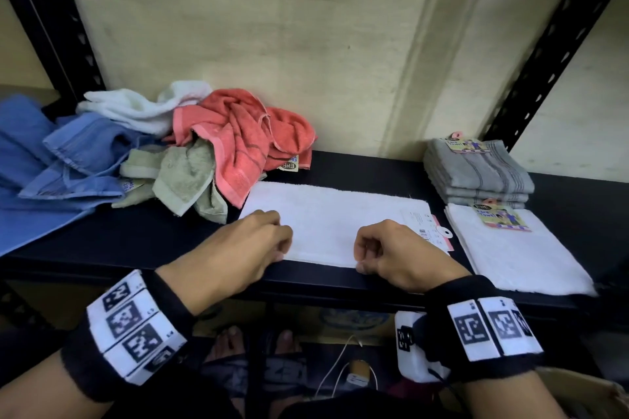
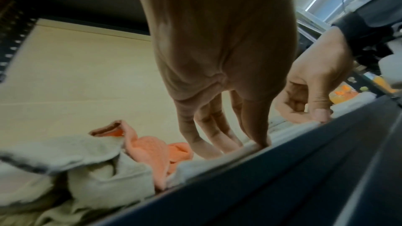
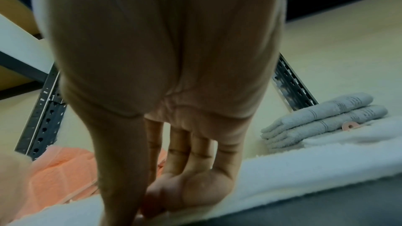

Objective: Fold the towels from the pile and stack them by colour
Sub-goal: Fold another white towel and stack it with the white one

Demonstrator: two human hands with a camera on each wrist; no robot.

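A white towel [image 1: 333, 218] lies flat, folded into a long strip, on the dark shelf [image 1: 367, 165]. Its paper label [image 1: 434, 231] shows at the right end. My left hand [image 1: 280, 253] pinches the strip's near edge left of centre, and my right hand [image 1: 362, 264] pinches the same edge right of centre. In the left wrist view the left fingers [image 2: 206, 143] come down on the towel edge [image 2: 195, 164]. The right wrist view shows the right fingertips [image 3: 189, 193] curled on the towel [image 3: 304, 169]. The pile at the left holds a coral towel [image 1: 238, 136], a green towel [image 1: 183, 173], a blue towel [image 1: 78, 153] and a crumpled white towel [image 1: 136, 105].
At the right stand a stack of folded grey towels [image 1: 476, 173] and, in front of it, a folded white towel [image 1: 510, 248] with a label. Black perforated uprights [image 1: 544, 54] frame the shelf against a beige wall. Below the shelf edge are my feet and a cable.
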